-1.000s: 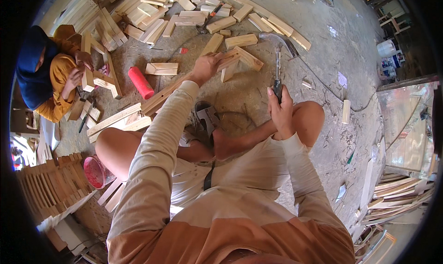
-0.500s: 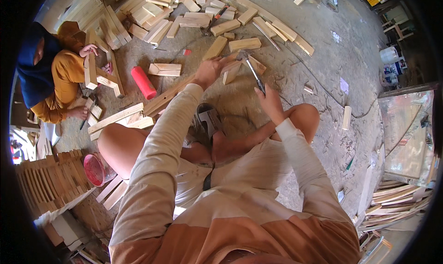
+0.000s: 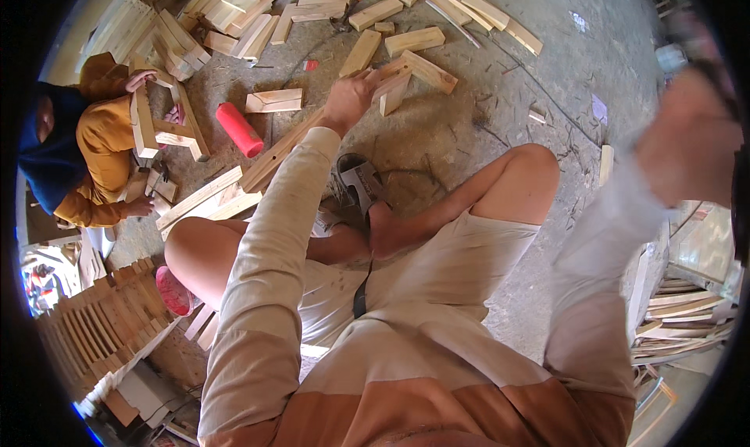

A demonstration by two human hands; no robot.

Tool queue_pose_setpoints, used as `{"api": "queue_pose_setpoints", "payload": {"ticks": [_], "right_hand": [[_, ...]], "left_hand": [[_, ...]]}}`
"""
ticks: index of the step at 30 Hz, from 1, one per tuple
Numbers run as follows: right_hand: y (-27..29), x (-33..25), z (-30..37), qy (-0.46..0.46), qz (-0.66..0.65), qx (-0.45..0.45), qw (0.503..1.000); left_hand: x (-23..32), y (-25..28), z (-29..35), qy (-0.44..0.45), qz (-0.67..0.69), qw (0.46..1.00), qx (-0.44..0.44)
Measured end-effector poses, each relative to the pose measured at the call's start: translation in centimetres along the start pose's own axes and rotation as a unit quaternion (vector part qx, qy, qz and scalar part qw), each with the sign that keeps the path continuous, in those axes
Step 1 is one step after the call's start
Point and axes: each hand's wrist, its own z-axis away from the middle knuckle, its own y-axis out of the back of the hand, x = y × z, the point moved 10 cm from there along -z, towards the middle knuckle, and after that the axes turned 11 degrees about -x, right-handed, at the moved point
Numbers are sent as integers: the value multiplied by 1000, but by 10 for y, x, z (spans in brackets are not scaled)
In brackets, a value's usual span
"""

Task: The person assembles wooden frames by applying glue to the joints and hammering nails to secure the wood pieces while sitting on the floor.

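My left hand [image 3: 351,99] is closed round the far end of a long wooden bar [image 3: 273,164], which runs down to the left past my knee. That end lies against a short upright wood block [image 3: 394,94] and a second block [image 3: 431,72] angled off to the right. My right hand [image 3: 691,138] is raised high at the right edge, smeared by motion. A dark, blurred part of the hammer shows beside its fingers; the rest of the hammer is out of view.
A co-worker [image 3: 101,146] at the left handles a wooden frame [image 3: 142,123]. Between us lies a red bottle [image 3: 239,130]. Loose wood blocks [image 3: 312,8] and another hammer [image 3: 353,3] lie at the back. Stacked slats [image 3: 101,314] stand at lower left.
My right hand has swung up and right with the hammer, away from the wood joint. My left hand stays on the bar. The view has shifted slightly.
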Motion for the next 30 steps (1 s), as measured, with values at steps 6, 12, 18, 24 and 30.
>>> {"api": "queue_pose_setpoints", "payload": {"ticks": [6, 12, 18, 24, 30], "right_hand": [[-180, 112, 388, -488, -11, -302, 819], [-139, 99, 295, -519, -57, -226, 822], [-114, 94, 278, -513, -76, -221, 826], [-75, 83, 190, -456, -49, -170, 872], [38, 43, 11, -220, 65, 33, 973]], "left_hand": [[5, -15, -7, 7, -121, 992, -44], [-7, -2, -4, 26, -24, 999, -23], [-4, 5, -21, 25, 44, 999, -2], [-4, -18, -29, 25, -23, 999, -24], [7, -14, -29, -4, -48, 999, -13]]}}
